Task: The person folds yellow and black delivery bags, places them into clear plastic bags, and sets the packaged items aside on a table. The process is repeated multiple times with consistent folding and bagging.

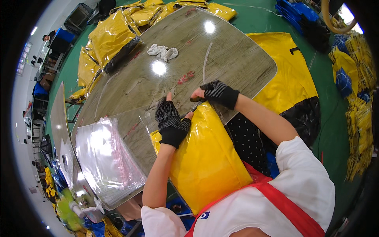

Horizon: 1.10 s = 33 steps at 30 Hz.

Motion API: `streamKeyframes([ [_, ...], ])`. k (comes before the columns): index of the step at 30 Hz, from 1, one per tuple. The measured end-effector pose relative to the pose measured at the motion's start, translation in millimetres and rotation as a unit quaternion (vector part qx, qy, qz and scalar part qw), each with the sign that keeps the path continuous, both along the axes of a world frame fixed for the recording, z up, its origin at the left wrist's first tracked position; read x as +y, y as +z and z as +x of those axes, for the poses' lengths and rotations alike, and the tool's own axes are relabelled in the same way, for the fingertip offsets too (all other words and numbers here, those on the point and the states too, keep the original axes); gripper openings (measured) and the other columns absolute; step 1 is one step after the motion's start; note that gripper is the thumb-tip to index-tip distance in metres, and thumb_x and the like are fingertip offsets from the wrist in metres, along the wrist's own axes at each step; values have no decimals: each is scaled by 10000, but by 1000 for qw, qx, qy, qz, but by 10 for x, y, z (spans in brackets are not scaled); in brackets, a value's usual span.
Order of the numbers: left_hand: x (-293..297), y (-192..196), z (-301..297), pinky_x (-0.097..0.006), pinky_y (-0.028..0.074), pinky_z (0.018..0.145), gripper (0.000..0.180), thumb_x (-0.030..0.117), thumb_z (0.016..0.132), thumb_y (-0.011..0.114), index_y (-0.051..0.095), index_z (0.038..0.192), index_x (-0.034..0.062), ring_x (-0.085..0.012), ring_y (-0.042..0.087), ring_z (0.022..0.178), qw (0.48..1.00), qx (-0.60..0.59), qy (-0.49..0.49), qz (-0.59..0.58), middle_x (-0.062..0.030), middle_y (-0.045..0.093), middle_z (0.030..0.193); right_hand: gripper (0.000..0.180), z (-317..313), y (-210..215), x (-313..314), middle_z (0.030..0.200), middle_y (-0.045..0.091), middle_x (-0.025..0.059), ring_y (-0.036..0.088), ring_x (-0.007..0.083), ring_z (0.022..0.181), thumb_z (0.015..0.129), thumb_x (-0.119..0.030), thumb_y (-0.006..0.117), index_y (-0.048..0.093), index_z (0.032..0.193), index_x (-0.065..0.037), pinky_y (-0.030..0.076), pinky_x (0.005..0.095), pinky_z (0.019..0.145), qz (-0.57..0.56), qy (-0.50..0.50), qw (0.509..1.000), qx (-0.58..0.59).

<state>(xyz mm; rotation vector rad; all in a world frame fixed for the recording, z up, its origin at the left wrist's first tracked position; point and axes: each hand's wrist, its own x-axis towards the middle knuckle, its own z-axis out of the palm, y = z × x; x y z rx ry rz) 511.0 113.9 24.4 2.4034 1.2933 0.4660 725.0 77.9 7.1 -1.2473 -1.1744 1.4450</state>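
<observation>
Both gloved hands, left hand (pixel 171 123) and right hand (pixel 215 93), pinching the bagged yellow folded garment (pixel 205 158) at centre frame; stack of clear plastic bags (pixel 104 158) lower left, white crumpled rag (pixel 162 51) above.

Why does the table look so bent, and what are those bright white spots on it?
In the head view, the fisheye lens bows the table edges and leaves a black rim around the picture. The white spots are ceiling lamps mirrored in its glossy top. Glare also washes out the stack of clear bags and streaks the yellow packed bag under the left hand and right hand. Far corners look soft.
</observation>
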Motion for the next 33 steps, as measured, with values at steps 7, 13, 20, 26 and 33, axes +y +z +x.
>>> streamKeyframes([
  [7,57,81,-28,-484,128,1117,349,297,693,725,605,956,101,-282,558,975,998,15,-54,-12,-62,630,819,314,-48,-54,-368,1068,661,108,627,327,961,836,-291,617,660,1102,-129,490,357,857,220,25,921,-319],
  [13,93,110,-285,-488,308,1050,165,196,731,691,583,671,86,-272,552,678,980,15,-136,143,-75,551,640,274,61,-23,-476,1154,629,88,581,315,1065,816,-223,617,654,1086,-196,467,407,890,387,60,825,-408],
  [20,-22,206,-868,-533,328,1029,94,142,755,649,593,714,78,-273,560,723,960,77,-113,245,-87,568,702,276,-27,75,-524,1146,625,117,578,294,1067,836,-201,614,644,1107,-157,455,405,901,331,67,836,-433],
  [26,19,224,-1049,-541,343,1010,156,161,775,664,586,677,67,-267,545,686,960,106,-118,230,-98,538,655,275,-43,51,-479,1078,639,162,623,319,945,805,-130,622,654,1078,-147,500,392,810,346,55,846,-401],
  [33,86,326,-1090,-545,361,989,214,247,732,720,604,709,69,-382,480,1157,960,76,-138,233,-137,619,1038,251,-94,80,-521,1105,653,96,626,279,954,778,-141,667,687,1020,-203,499,380,805,303,43,856,-416],
])
